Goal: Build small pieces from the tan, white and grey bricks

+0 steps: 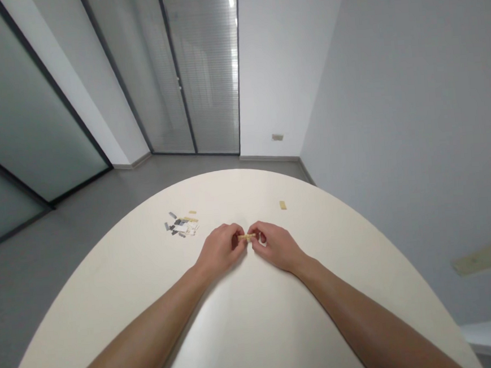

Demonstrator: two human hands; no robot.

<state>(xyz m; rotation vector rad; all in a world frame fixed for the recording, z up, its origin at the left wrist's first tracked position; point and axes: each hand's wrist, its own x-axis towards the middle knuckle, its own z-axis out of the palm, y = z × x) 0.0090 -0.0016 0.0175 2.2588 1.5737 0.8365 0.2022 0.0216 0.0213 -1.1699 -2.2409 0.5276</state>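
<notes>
Near the middle of the white round table (257,330), my left hand (222,246) and my right hand (277,246) meet fingertip to fingertip. Between them is a small tan toy building brick (247,238), pinched from both sides. Its details, and whether it is one piece or several joined, are too small to make out. Curled fingers hide both of its ends. Beyond my right hand lies a flat yellowish brick (283,205), apart from the others.
Left of my hands is a loose pile of small bricks (183,226) in grey, black, white and tan. The table's curved far edge runs behind it. Glass partitions (202,68) and a wall socket (277,137) stand beyond; a pale wall (413,108) rises on the right.
</notes>
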